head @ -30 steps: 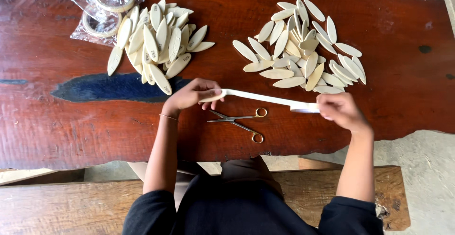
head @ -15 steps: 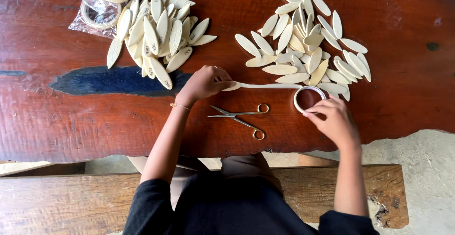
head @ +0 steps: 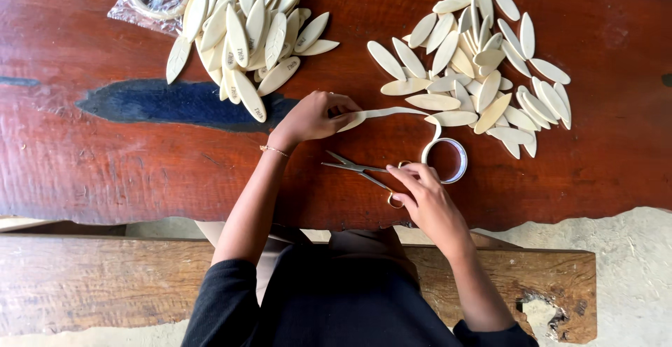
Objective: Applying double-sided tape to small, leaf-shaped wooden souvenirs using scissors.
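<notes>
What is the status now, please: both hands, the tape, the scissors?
Left hand pinches tape strip end on table. Right hand on scissors handles, blades open. Tape roll lies flat beside right hand. Nothing blocking.

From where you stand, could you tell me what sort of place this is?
Probably a small craft workspace, perhaps outdoors: a rough red wooden table holds two piles of flat wooden ovals, a tape roll and scissors, with a plank bench on bare concrete ground.
</notes>
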